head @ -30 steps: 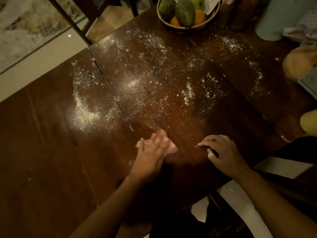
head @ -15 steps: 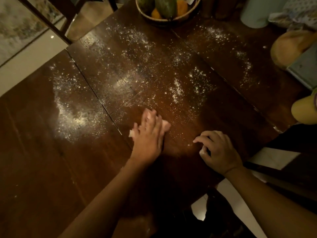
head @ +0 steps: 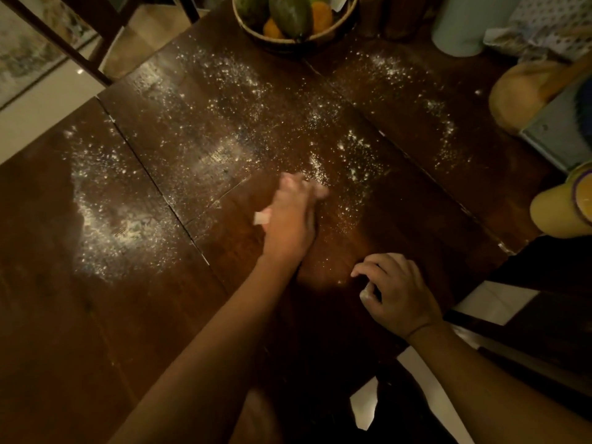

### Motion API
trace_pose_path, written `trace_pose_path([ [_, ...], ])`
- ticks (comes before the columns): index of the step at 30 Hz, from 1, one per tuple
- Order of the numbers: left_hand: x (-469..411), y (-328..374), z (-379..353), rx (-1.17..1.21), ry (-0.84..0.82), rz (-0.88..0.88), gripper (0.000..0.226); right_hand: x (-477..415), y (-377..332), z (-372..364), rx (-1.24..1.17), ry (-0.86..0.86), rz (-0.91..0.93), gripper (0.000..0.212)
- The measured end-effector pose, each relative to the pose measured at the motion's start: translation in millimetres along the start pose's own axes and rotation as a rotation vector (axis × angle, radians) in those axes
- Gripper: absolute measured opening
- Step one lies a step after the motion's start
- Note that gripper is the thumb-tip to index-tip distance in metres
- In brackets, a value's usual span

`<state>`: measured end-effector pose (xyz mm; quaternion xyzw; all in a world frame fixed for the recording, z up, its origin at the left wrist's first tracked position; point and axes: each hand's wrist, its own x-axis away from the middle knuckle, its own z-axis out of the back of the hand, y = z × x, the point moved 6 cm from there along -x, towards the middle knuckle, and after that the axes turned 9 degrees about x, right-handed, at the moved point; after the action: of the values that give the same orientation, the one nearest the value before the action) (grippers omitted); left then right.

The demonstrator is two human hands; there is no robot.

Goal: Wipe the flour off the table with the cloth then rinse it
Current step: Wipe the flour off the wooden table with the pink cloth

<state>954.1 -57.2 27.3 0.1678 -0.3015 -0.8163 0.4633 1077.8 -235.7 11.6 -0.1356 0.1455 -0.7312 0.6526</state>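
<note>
Off-white cloth [head: 261, 217]: lies near the middle of the dark brown wooden tabletop [head: 64, 315], mostly covered by the left hand [head: 291, 219]. One pale corner shows at the hand's left edge, and a blurred bit shows past the fingertips.

Left grip: spread flat, fingers laid forward, pressing the cloth onto the wood; the hand is blurred.

White flour [head: 128, 225]: a dense patch well to the left of the cloth; thinner speckles just beyond the fingertips and across the far half of the tabletop. The wood nearer than the cloth is mostly bare.

Right hand [head: 397, 293]: near the tabletop's close edge, apart from the cloth. Grip loosely curled, fingertips on the wood, holding nothing that shows; thumb dusted white.

Round woven basket [head: 256, 35]: far edge, holding green and orange fruit.

Pale cylindrical container [head: 458, 30]: far right corner.
</note>
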Motion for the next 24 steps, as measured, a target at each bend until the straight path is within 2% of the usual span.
trace_pose_path([
  [3, 52, 15, -29, -0.091, -0.301, -0.184, 0.047, -1, 0, -1, -0.001, -0.002, -0.001, 0.031],
  [6, 104, -17, -9, -0.180, -0.372, -0.261, 0.051, -1, 0, 0, -0.016, -0.005, -0.001, 0.029],
  [8, 110, -49, 24, -0.243, -0.284, -0.167, 0.049, 0, 0, 0, -0.019, -0.008, 0.000, 0.029],
  [12, 54, -83, 64, -0.210, 0.055, 0.337, 0.044, -1, 1, 0, -0.032, -0.008, -0.004, 0.027],
  [14, 18, -71, 52, -0.183, 0.169, 0.418, 0.042, 0, 1, 1, -0.047, 0.000, -0.010, 0.027],
  [16, -13, -53, 24, -0.140, 0.171, 0.461, 0.044, 0, 1, 1, -0.063, -0.005, -0.018, 0.026],
  [18, -33, -22, -5, -0.081, 0.090, 0.342, 0.040, -1, 2, 1, -0.066, -0.020, -0.018, 0.026],
  [21, -19, 34, -47, -0.065, -0.199, -0.053, 0.042, -1, 4, 1, -0.129, 0.030, -0.009, 0.022],
  [22, -5, 46, -54, -0.073, -0.294, -0.147, 0.047, 0, 8, 3, -0.178, 0.080, -0.046, 0.022],
  [24, 24, 53, -55, -0.074, -0.443, -0.264, 0.051, 1, 27, 13, -0.231, 0.210, -0.233, 0.025],
])
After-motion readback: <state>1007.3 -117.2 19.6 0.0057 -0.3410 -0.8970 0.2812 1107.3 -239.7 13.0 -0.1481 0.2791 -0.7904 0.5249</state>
